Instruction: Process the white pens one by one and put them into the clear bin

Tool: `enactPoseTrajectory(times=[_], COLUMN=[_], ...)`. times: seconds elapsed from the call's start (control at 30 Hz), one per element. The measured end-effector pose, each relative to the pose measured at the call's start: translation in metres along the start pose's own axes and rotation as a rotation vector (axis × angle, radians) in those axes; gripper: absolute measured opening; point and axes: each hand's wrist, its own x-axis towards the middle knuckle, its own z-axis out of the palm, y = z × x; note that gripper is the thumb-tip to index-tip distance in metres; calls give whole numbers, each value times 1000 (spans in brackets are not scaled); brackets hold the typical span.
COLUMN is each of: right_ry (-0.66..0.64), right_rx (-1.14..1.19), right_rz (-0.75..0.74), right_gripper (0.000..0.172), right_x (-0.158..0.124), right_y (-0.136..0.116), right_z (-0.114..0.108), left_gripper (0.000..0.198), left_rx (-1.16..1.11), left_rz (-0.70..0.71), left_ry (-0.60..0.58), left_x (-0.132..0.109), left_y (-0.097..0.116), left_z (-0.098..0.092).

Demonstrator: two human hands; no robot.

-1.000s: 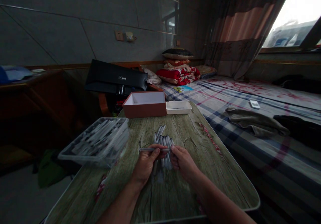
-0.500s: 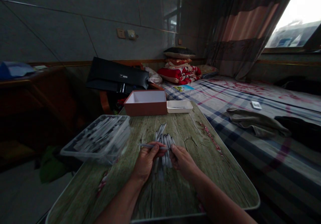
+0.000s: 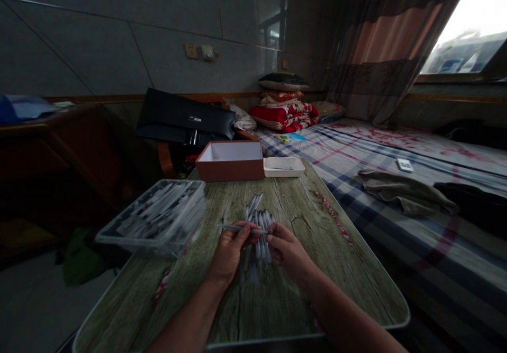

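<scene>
A slim, pale pen [image 3: 233, 227] lies crosswise between my two hands above the table. Its left part is pinched by my left hand [image 3: 233, 245], thumb on top. At the pen's right end, the fingers of my right hand [image 3: 287, 246] are closed on it. Under and behind the hands, several similar pens [image 3: 262, 247] lie side by side on the wood-patterned table [image 3: 301, 295], with a few more beyond them at a slant. To the left stands a clear plastic box [image 3: 154, 245] filled with more pens [image 3: 162, 208].
At the table's far edge stand a reddish-brown box [image 3: 229, 171], open at the top, and a small white tray [image 3: 284, 173] with something thin in it. A bed [image 3: 340, 158] runs along the right side. A black monitor [image 3: 186, 118] leans behind the table.
My right hand's fingers have shifted slightly at the pen's right end, thumb now lower. The left hand keeps its hold, and the pens on the table stay as they were.
</scene>
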Motion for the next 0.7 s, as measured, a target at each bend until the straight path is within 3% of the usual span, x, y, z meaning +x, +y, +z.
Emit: enactPoseTrajectory(times=[0.1,0.23,0.43,0.6,0.7], right_ry=[-14,63,-23,56,42], right_rx=[60,-82,12,-87,-95], right_rz=[8,44,4,38,17], right_gripper=[35,45,36,46,40], right_x=[-2,-1,-4,-1,-1], right_y=[-2,0,-3,1,1], right_z=[1,1,3,1,1], left_gripper=[22,23,25,22,21], left_rx=[-3,13,-7,15,8], left_rz=[-5,1,4,12,13], left_ry=[-6,-15,-13,-11,-16], left_x=[0,0,2,1,2], left_y=[1,1,-1,0,-1], left_z=[0,0,-1,0,-1])
